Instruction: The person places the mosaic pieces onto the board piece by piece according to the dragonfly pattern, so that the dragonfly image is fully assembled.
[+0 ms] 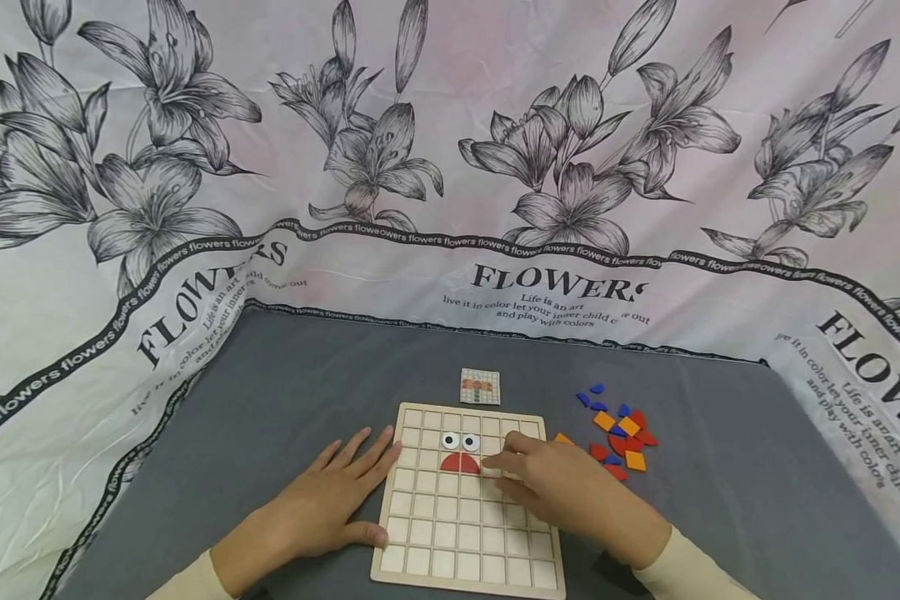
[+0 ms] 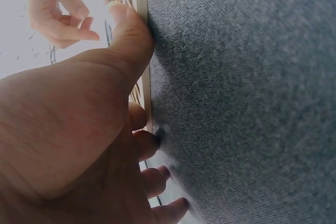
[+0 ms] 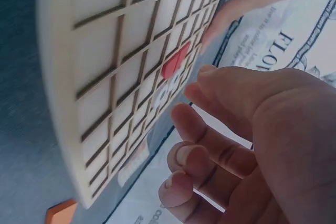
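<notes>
Tabletop [image 1: 330,358]; shape pile [image 1: 625,444], head view only

Head above board [image 1: 446,506]; wrist views close

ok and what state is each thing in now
board: flat, mostly unfilled
left hand: fingers spread, at board edge
right hand: fingers bent, no piece visible
two eye pieces: side by side
two red pieces: set below eyes
card: flat, picture up
loose pieces: scattered
backdrop: hanging, creased
</notes>
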Available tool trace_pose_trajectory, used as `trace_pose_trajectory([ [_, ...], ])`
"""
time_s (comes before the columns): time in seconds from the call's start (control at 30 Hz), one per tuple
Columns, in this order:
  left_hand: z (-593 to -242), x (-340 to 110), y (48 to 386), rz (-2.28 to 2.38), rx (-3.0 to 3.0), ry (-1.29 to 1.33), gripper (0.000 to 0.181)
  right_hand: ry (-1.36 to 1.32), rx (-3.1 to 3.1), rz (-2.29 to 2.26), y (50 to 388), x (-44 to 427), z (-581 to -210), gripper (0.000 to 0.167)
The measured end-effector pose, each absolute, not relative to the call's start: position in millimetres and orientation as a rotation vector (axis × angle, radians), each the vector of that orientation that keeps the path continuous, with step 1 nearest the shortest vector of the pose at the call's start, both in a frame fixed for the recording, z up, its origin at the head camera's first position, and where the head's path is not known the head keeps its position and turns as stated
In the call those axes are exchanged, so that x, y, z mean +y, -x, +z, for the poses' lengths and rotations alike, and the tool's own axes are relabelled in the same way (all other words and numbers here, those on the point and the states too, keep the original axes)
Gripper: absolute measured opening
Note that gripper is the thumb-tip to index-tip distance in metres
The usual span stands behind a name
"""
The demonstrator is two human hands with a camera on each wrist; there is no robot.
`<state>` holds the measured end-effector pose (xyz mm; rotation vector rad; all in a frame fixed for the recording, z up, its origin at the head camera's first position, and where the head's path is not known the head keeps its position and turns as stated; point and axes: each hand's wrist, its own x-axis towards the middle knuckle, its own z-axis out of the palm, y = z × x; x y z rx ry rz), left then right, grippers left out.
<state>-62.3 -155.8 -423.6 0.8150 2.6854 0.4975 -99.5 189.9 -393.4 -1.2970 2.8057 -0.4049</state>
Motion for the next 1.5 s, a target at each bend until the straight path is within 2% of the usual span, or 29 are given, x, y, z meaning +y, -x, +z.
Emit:
trace_pose_trajectory([
  [0.53, -424.6, -156.7, 62.0, 0.509, 2.676, -0.812, 0.108, 1.081, 2.964, -0.408, 83.0, 247.0, -398.1, 0.020],
  [1.03, -425.0, -156.6, 62.4, 0.518, 2.679, -0.838, 0.107, 0.817, 3.241, -0.341, 76.3, 300.7, -394.7, 0.029],
  [1.5, -423.4, -155.4, 61.7, 0.513, 2.681, -0.821, 0.107, 0.625, 3.227, -0.270, 75.2, 311.2, -402.9, 0.023],
])
